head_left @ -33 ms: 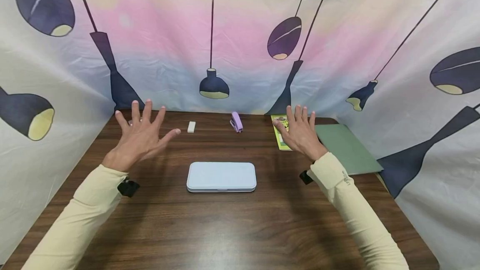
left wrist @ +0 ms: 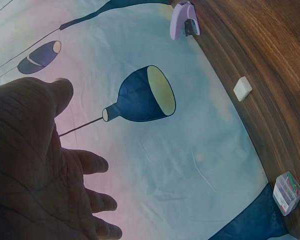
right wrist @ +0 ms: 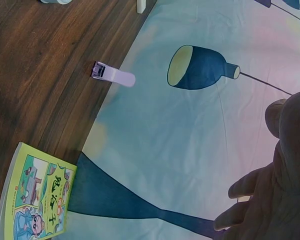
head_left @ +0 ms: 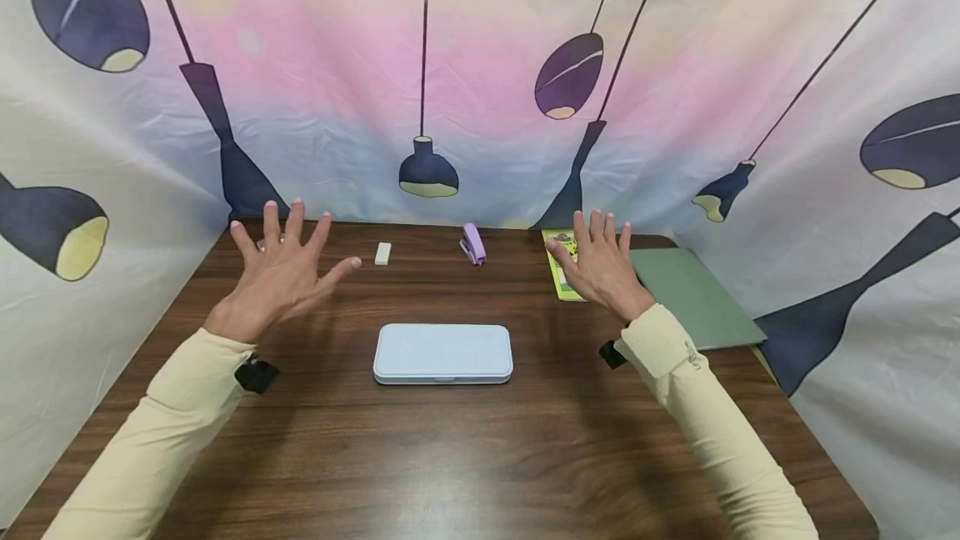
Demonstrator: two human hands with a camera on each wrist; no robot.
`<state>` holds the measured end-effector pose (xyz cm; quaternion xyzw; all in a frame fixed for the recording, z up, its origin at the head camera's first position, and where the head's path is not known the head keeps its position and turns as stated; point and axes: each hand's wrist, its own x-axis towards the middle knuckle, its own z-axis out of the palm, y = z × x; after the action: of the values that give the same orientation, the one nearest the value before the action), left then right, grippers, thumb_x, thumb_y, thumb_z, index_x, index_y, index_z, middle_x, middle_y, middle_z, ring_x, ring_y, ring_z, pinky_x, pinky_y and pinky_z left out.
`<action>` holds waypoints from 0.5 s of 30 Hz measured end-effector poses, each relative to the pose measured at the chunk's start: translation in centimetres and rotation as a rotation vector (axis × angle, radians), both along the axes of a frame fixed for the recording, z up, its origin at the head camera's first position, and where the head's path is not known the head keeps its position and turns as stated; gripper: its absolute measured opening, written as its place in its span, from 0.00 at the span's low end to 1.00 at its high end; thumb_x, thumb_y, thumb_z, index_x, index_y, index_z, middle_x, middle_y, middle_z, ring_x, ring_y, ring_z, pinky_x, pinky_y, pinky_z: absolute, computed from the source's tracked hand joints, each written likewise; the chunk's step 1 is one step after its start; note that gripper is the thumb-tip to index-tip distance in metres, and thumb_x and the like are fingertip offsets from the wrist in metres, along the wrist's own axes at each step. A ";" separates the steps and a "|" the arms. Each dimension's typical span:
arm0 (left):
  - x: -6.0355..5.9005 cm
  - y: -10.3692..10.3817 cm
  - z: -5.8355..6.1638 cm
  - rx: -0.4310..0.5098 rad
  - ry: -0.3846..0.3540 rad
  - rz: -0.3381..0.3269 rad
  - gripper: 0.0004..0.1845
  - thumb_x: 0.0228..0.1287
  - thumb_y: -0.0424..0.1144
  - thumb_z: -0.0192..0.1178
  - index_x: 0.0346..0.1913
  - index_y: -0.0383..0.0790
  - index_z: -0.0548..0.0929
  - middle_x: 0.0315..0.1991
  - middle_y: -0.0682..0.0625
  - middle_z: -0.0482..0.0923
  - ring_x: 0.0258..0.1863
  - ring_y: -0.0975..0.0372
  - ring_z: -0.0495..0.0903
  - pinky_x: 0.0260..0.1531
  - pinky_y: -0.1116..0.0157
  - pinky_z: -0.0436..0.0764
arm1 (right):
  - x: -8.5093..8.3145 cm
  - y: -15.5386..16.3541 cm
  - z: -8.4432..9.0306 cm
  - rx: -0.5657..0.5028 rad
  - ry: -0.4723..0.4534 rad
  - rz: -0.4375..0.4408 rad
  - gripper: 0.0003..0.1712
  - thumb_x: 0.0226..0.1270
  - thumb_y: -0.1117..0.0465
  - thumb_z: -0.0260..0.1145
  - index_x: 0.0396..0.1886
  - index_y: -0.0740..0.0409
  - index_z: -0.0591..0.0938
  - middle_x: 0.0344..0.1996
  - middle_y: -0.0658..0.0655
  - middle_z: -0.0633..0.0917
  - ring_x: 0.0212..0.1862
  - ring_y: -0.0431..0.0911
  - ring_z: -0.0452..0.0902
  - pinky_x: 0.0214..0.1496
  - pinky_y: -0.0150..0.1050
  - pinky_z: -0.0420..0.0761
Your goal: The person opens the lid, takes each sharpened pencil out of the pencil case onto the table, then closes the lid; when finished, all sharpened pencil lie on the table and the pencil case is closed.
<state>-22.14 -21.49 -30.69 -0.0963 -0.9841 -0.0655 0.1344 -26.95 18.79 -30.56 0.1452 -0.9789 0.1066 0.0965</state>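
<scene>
the left hand (head_left: 277, 273) is raised above the wooden table (head_left: 480, 457) with fingers spread wide, holding nothing; the right hand (head_left: 600, 269) is raised likewise, fingers straight and slightly apart, empty, above the near edge of a yellow-green booklet (head_left: 558, 277). a closed pale blue case (head_left: 443, 353) lies flat on the table between the two forearms, apart from both hands. along the far edge lie a white eraser (head_left: 382, 253) and a lilac stapler (head_left: 472, 243), and a green folder (head_left: 693, 294) lies just right of the booklet.
</scene>
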 end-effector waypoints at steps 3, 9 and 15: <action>0.0 0.0 0.0 -0.001 0.002 -0.001 0.45 0.62 0.67 0.36 0.69 0.33 0.52 0.67 0.27 0.37 0.62 0.37 0.22 0.46 0.33 0.23 | -0.1 -0.1 0.0 -0.002 -0.001 -0.001 0.46 0.67 0.34 0.33 0.70 0.64 0.46 0.68 0.72 0.42 0.67 0.63 0.27 0.61 0.56 0.25; -0.1 0.1 0.0 -0.007 0.000 -0.007 0.45 0.62 0.67 0.36 0.69 0.33 0.52 0.67 0.27 0.37 0.63 0.36 0.23 0.46 0.33 0.24 | -0.2 -0.2 -0.2 -0.008 -0.010 -0.011 0.46 0.66 0.33 0.32 0.71 0.64 0.46 0.68 0.71 0.41 0.67 0.63 0.27 0.61 0.57 0.25; 0.0 0.1 0.2 -0.004 0.006 0.000 0.44 0.62 0.66 0.37 0.69 0.34 0.51 0.67 0.28 0.37 0.63 0.38 0.22 0.46 0.35 0.21 | -0.3 -0.3 0.0 -0.004 -0.005 -0.002 0.46 0.66 0.33 0.32 0.70 0.64 0.46 0.68 0.71 0.41 0.67 0.62 0.27 0.61 0.57 0.26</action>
<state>-22.11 -21.41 -30.47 -0.0969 -0.9838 -0.0632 0.1371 -27.21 18.49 -30.60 0.1436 -0.9791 0.1090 0.0943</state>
